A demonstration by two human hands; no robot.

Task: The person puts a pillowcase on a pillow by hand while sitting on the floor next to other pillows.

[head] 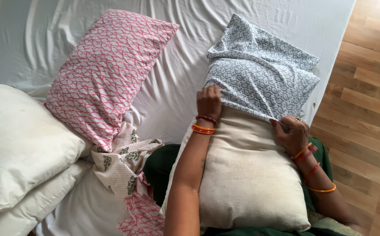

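Observation:
A cream pillow (246, 175) lies on my lap, its far end inside a grey patterned pillowcase (259, 70). My left hand (208, 102) grips the left side of the case's open edge. My right hand (291, 134) pinches the right side of the same edge against the pillow. Both wrists wear orange and red bangles.
A pink patterned pillow (107, 74) rests on the white bedsheet (177, 87) to the left. Two bare white pillows (19, 144) are stacked at the far left. A folded leaf-print cloth (122, 161) and pink cloth lie beside my lap. Wooden floor (369, 87) runs along the right.

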